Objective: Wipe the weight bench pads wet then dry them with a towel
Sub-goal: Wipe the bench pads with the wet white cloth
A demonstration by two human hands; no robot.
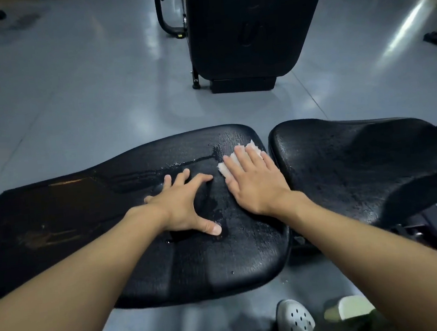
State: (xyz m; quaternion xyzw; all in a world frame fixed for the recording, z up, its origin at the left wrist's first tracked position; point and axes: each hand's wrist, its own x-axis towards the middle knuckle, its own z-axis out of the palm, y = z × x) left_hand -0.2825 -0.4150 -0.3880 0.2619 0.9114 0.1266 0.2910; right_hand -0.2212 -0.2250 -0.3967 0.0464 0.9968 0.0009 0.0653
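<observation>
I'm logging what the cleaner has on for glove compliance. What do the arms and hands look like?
Both forearms are bare to the frame edge, no sleeves showing. The left hand and right hand wear no gloves, rings, watch or wristband. Fingernails are short and unpainted.

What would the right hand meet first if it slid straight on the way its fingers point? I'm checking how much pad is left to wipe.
The right hand would push the cloth to the long pad's far edge; beyond looks like bare floor.

Glossy grey floor (77,98) with streaked light reflections (brightest at right), black gym machine (249,29) beyond
</observation>
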